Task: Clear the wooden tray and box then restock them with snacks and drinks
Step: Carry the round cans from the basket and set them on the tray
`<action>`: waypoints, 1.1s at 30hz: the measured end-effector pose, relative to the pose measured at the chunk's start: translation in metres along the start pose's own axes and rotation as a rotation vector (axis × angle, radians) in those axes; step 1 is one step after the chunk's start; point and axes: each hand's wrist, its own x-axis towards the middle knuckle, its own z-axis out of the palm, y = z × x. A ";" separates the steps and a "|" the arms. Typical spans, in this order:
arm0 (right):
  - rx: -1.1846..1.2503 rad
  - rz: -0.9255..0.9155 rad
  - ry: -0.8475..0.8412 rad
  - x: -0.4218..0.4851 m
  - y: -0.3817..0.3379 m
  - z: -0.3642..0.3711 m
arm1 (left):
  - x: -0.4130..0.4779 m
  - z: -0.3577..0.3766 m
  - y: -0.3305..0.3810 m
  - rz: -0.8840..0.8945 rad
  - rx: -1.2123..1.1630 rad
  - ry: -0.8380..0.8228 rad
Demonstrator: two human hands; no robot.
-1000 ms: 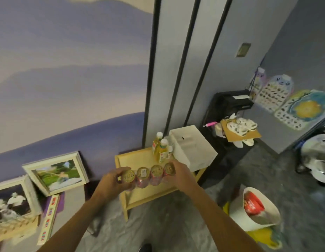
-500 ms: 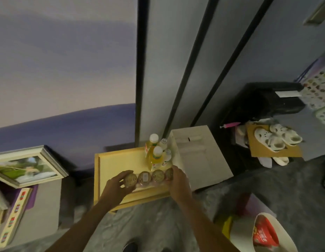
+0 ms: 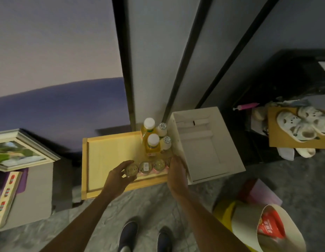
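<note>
Restocking in progress: left hand (image 3: 120, 177) and right hand (image 3: 176, 171) grip each end of a four-pack of small drinks (image 3: 149, 166) at the wooden tray's (image 3: 107, 153) 6 o'clock edge, apparently ready to set down before the juice bottles (image 3: 151, 144), with the open box (image 3: 203, 150) at 3 o'clock and framed pictures (image 3: 21, 151) at 9 o'clock on the grey floor (image 3: 158, 206).

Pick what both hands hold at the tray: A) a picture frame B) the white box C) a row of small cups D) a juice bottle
C: the left hand and right hand grip the two ends of the row of cups at the near side of the tray; the bottles stand untouched in its far right corner.
</note>
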 end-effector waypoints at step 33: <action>-0.311 -0.519 -0.077 -0.063 -0.149 -0.159 | -0.184 -0.159 0.152 0.022 0.334 0.389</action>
